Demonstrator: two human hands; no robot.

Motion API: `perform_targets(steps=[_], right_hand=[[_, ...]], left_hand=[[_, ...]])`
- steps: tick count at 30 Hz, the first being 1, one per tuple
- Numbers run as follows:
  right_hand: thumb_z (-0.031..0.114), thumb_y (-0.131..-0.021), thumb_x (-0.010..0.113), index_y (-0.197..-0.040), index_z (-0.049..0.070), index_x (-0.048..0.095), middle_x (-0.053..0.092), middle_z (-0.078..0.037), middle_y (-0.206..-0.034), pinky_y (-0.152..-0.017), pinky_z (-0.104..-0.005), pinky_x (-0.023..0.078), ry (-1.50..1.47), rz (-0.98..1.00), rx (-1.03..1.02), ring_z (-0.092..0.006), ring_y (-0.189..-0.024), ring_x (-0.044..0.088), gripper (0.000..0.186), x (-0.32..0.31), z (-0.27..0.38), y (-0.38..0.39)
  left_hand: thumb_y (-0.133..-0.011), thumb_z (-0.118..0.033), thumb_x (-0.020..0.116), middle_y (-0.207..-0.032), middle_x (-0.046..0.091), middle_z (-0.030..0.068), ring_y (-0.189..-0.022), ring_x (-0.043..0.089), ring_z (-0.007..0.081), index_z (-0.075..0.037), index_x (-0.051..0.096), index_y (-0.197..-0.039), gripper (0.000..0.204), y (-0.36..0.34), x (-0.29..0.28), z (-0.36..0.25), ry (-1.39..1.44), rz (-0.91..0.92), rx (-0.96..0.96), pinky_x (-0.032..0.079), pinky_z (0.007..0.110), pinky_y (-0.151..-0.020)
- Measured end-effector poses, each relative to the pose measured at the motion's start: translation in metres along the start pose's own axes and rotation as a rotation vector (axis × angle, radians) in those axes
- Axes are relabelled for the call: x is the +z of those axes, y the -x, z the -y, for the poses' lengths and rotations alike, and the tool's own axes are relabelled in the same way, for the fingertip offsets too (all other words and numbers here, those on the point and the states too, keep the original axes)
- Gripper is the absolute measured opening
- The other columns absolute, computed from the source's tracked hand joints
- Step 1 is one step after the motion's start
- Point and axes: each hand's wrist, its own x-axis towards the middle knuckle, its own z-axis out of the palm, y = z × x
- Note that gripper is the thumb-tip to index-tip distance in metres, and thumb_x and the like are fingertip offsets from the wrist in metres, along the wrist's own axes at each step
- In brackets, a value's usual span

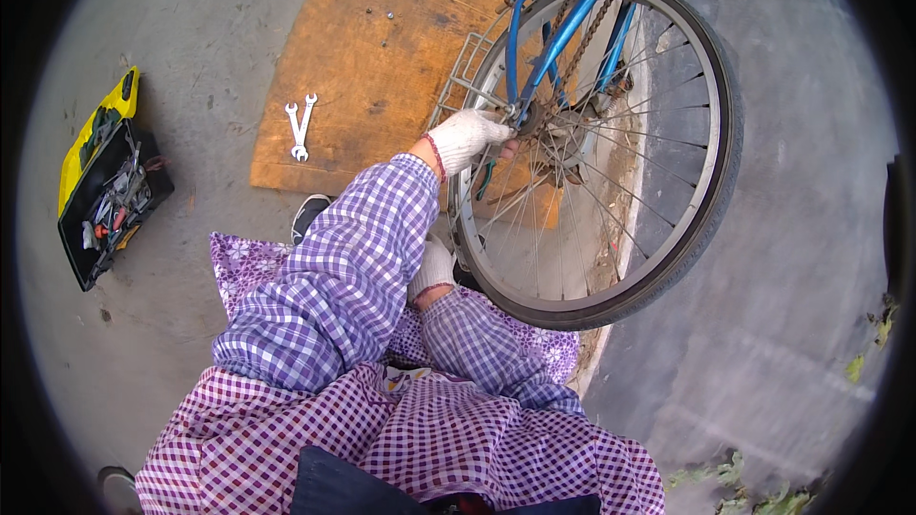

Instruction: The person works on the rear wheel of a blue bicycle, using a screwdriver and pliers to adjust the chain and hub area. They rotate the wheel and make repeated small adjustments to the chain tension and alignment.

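Hands apart; gloved left hand (468,140) up at the centre of the bike's rear wheel (563,150), right of frame centre, fingers bent in there, can't tell exact grip; gloved right hand (434,267) lower, mid-frame, partly behind left sleeve (329,277), grip can't tell. Two wrenches (305,122) on wooden board (343,48), upper left; open toolbox (80,257) far left

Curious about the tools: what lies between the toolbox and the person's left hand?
In the head view: grey floor, then two wrenches on the wooden board.
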Motion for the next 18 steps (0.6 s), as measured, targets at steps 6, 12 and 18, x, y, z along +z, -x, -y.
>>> perform_targets(steps=[6,12,18], right_hand=[[0.021,-0.104,0.053,-0.139,-0.004,0.056,0.069,-0.016,-0.127,-0.097,-0.0407,0.052,0.571,0.021,-0.246,-0.032,-0.114,0.066,0.042,0.018,0.059,-0.031],[0.022,-0.1,0.062,-0.142,-0.009,0.054,0.069,-0.016,-0.114,-0.072,-0.0347,0.057,0.082,-0.361,-0.151,-0.0209,-0.09,0.069,0.052,0.041,0.101,0.001],[0.025,-0.107,0.057,-0.138,-0.003,0.058,0.066,-0.008,-0.104,-0.06,-0.0276,0.053,-0.079,-0.408,-0.438,-0.0159,-0.081,0.065,0.042,0.052,0.169,0.033]], left_hand=[[-0.098,-0.008,0.062,-0.106,0.077,0.0161,-0.094,0.075,0.0221,0.008,0.066,-0.127,0.034,-0.01,0.006,0.011,0.04,0.015,-0.038,0.059,0.034,-0.085],[-0.092,0.004,0.062,-0.123,0.07,0.0258,-0.108,0.074,0.0308,0.016,0.044,-0.146,0.057,-0.008,0.006,0.005,0.058,0.1,-0.067,0.06,0.04,-0.097],[-0.091,0.005,0.063,-0.124,0.07,0.0268,-0.108,0.074,0.0302,0.015,0.038,-0.151,0.066,-0.005,0.009,0.002,-0.075,0.076,-0.097,0.058,0.038,-0.093]])
